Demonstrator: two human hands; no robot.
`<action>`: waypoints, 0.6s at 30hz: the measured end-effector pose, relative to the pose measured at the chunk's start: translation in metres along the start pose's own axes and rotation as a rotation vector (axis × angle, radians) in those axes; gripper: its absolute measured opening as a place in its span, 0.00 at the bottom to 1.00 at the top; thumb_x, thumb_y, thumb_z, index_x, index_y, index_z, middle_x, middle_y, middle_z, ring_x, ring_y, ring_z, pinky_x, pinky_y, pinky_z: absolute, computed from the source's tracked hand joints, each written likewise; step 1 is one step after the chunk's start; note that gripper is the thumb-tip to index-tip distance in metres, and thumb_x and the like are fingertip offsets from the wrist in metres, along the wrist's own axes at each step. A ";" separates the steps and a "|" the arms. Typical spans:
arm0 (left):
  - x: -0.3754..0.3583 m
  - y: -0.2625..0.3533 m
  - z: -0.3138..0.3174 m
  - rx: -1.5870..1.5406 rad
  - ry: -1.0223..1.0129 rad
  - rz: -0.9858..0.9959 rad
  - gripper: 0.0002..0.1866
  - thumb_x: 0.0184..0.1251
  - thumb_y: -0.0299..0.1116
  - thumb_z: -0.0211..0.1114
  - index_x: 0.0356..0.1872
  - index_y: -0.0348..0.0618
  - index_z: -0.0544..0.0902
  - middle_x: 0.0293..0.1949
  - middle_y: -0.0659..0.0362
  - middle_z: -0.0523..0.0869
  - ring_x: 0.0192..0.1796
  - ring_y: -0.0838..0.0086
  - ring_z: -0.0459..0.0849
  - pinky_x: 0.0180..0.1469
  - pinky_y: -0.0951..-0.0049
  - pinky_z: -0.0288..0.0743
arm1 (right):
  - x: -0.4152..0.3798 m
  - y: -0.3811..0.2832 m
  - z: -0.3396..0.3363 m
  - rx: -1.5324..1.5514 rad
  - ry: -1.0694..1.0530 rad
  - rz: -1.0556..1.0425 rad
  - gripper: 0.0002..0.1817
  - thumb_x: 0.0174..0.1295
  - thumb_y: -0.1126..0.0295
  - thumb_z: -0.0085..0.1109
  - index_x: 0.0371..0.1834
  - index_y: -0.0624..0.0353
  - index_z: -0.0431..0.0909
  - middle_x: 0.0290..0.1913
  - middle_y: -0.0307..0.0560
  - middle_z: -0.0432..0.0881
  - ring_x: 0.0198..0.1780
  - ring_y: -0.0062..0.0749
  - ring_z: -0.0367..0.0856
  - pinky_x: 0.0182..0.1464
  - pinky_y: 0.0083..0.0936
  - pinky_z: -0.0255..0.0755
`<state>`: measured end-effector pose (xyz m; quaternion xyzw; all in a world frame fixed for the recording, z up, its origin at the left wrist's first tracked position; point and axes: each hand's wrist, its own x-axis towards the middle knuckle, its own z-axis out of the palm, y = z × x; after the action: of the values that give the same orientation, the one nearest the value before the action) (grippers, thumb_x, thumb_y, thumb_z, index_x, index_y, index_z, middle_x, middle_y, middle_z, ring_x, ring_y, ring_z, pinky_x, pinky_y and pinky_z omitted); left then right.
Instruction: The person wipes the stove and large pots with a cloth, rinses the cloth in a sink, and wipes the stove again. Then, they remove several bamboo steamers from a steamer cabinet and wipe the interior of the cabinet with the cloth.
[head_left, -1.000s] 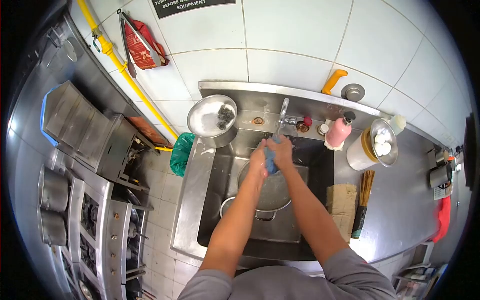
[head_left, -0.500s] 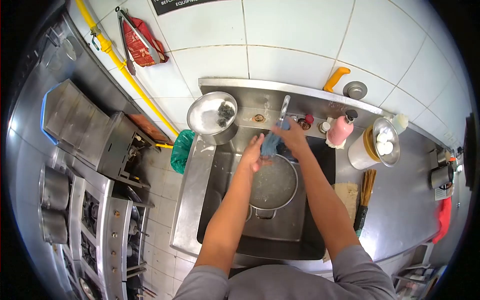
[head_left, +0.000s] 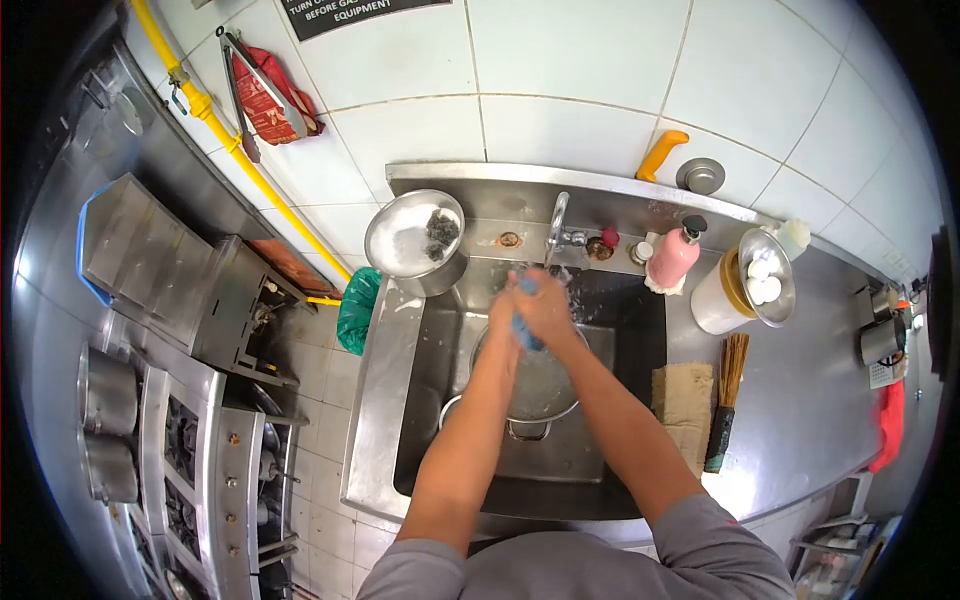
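Note:
Both my hands are pressed together around a wet blue cloth point(head_left: 524, 332), just below the faucet point(head_left: 558, 220). My left hand point(head_left: 508, 300) grips it from the left; my right hand point(head_left: 543, 306) closes over it from the right. Motion blurs the fingers, and most of the cloth is hidden inside the hands. Water splashes around them. Underneath, a metal pot point(head_left: 529, 433) of cloudy water sits in the steel sink point(head_left: 570, 470), partly covered by my forearms.
Left of the faucet, a metal pot point(head_left: 445, 272) holds suds and a dark scouring pad point(head_left: 441, 232). To the right are a pink pump bottle point(head_left: 674, 258), a bowl of white round items point(head_left: 782, 300), a folded beige cloth point(head_left: 684, 410) and a stick brush point(head_left: 728, 400). A stove point(head_left: 220, 440) stands at left.
The hands have come together and squeezed the blue cloth, which hung stretched between them before. Water now splashes beside them. The view has shifted slightly.

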<state>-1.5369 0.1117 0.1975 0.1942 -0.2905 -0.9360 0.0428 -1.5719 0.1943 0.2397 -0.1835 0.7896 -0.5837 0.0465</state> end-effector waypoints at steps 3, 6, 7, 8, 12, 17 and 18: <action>0.047 -0.015 -0.068 -0.179 -0.281 -0.006 0.23 0.69 0.56 0.55 0.40 0.43 0.79 0.34 0.56 0.84 0.35 0.67 0.84 0.38 0.68 0.78 | -0.025 -0.041 0.003 -0.186 -0.173 -0.143 0.16 0.55 0.61 0.60 0.36 0.66 0.79 0.41 0.64 0.82 0.44 0.55 0.82 0.47 0.41 0.73; 0.021 0.003 -0.005 -0.081 -0.075 -0.080 0.25 0.70 0.56 0.54 0.44 0.39 0.78 0.39 0.53 0.84 0.39 0.60 0.83 0.44 0.60 0.77 | 0.020 0.006 -0.006 -0.183 0.182 0.019 0.21 0.56 0.54 0.62 0.35 0.64 0.78 0.35 0.64 0.80 0.42 0.59 0.79 0.45 0.42 0.72; 0.002 0.009 0.014 -0.001 0.114 -0.135 0.25 0.71 0.56 0.51 0.45 0.41 0.78 0.40 0.53 0.84 0.42 0.55 0.82 0.47 0.56 0.76 | 0.036 0.013 -0.022 -0.238 0.141 0.003 0.20 0.56 0.56 0.63 0.36 0.64 0.79 0.33 0.61 0.80 0.38 0.52 0.79 0.42 0.39 0.71; -0.005 0.012 0.017 -0.004 0.117 -0.136 0.25 0.71 0.56 0.51 0.45 0.41 0.78 0.40 0.53 0.84 0.42 0.55 0.82 0.47 0.56 0.76 | 0.047 0.020 -0.037 -0.294 0.104 -0.014 0.19 0.55 0.58 0.65 0.38 0.65 0.79 0.31 0.58 0.81 0.34 0.44 0.80 0.39 0.36 0.71; -0.018 0.036 0.027 0.272 0.304 -0.083 0.25 0.69 0.54 0.55 0.49 0.41 0.78 0.44 0.51 0.84 0.46 0.57 0.82 0.52 0.54 0.75 | 0.033 -0.017 -0.059 -0.293 -0.097 0.003 0.22 0.53 0.68 0.67 0.50 0.63 0.75 0.50 0.54 0.78 0.50 0.36 0.77 0.50 0.30 0.71; 0.014 0.029 -0.011 0.032 -0.084 -0.254 0.24 0.68 0.52 0.59 0.52 0.42 0.78 0.46 0.51 0.84 0.47 0.63 0.83 0.51 0.58 0.76 | -0.005 -0.027 -0.056 0.038 -0.540 -0.215 0.22 0.53 0.71 0.67 0.51 0.60 0.74 0.48 0.49 0.78 0.52 0.40 0.75 0.57 0.33 0.68; 0.015 0.026 -0.010 -0.001 -0.031 -0.286 0.24 0.68 0.52 0.58 0.52 0.42 0.78 0.46 0.52 0.84 0.46 0.63 0.83 0.50 0.60 0.77 | -0.011 -0.028 -0.061 0.057 -0.631 -0.226 0.21 0.54 0.72 0.66 0.52 0.58 0.74 0.46 0.46 0.79 0.51 0.37 0.77 0.56 0.32 0.69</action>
<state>-1.5478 0.0816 0.1995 0.2189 -0.2601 -0.9356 -0.0953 -1.5724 0.2457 0.2837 -0.4402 0.6942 -0.5215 0.2288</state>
